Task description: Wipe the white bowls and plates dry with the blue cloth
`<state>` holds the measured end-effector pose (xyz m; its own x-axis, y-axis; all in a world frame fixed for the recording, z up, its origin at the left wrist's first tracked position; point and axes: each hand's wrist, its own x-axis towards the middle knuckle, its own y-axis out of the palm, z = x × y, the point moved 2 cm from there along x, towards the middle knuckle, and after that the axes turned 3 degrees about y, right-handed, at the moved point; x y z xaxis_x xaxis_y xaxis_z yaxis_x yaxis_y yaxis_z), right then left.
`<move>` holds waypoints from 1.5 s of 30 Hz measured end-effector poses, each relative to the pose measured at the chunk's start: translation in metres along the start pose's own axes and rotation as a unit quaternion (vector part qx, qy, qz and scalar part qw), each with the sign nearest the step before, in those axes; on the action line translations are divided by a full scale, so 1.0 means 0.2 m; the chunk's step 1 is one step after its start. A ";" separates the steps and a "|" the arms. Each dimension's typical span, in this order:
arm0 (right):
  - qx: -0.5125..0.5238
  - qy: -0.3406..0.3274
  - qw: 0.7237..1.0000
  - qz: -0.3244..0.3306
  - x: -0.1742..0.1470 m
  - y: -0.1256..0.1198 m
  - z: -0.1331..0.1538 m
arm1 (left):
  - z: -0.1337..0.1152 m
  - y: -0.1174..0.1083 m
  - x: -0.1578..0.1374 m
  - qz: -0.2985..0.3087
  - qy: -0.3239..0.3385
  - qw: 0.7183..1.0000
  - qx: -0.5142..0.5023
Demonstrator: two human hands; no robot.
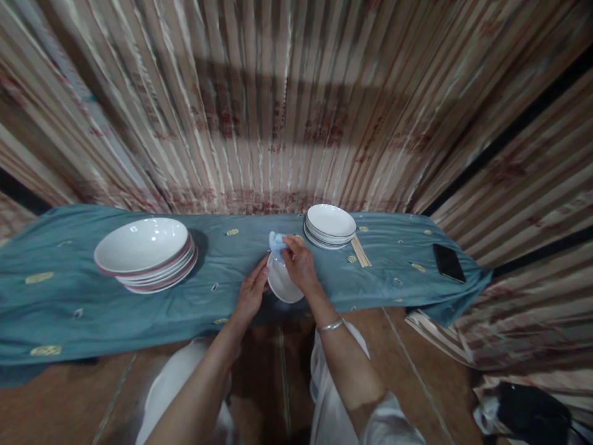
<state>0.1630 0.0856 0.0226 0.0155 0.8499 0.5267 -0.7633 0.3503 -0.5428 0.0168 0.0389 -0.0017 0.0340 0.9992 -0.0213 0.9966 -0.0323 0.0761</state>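
My left hand (253, 289) grips the left rim of a white plate (284, 285), which is tilted over the front part of the table. In my right hand (300, 262) is a bunched light blue cloth (277, 243), pinched between the fingers at the plate's far edge. My right hand and wrist cover the plate's right side. Just beyond, to the right, stands a stack of white plates (330, 220) with dark rims. A stack of larger white bowls (143, 246) with red rims sits on the left, apart from my hands.
A blue-green cloth with yellow patterns covers the long table (222, 256). Wooden chopsticks (361, 251) lie beside the plate stack, and a black phone (448, 262) rests near the right end. A pleated curtain (278, 123) hangs behind the table. A dark bag-like item (532, 413) is at lower right.
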 end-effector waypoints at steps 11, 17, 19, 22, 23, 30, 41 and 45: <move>-0.098 0.049 0.994 -0.012 -0.02 -0.03 -0.18 | 0.00 0.00 0.00 0.000 -0.007 1.000 -0.017; -0.143 0.088 0.986 0.015 -0.06 -0.08 -0.20 | -0.01 0.00 -0.01 -0.008 -0.012 1.000 -0.020; -0.159 0.106 0.981 0.030 -0.07 -0.10 -0.20 | 0.00 0.00 -0.01 -0.009 -0.014 1.000 -0.023; -0.181 0.126 0.974 0.056 -0.10 -0.13 -0.20 | 0.01 0.00 -0.01 -0.014 -0.015 0.999 -0.024; -0.187 0.129 0.972 0.063 -0.11 -0.14 -0.19 | 0.01 -0.01 0.00 -0.014 -0.015 0.999 -0.024; -0.222 0.134 0.960 0.102 -0.23 -0.21 -0.16 | 0.00 0.00 -0.01 -0.022 -0.022 0.999 -0.031; -0.218 0.085 0.962 0.139 -0.36 -0.25 -0.06 | -0.01 0.01 -0.01 -0.027 -0.020 0.999 -0.037; -0.192 0.066 0.965 0.164 -0.40 -0.25 -0.01 | -0.01 0.01 -0.01 -0.028 -0.019 0.999 -0.016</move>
<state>0.2013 0.0006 0.0063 -0.0852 0.9737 0.2111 -0.4455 0.1522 -0.8822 0.0178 0.0364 -0.0004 -0.0179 0.9977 -0.0648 0.9942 0.0246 0.1047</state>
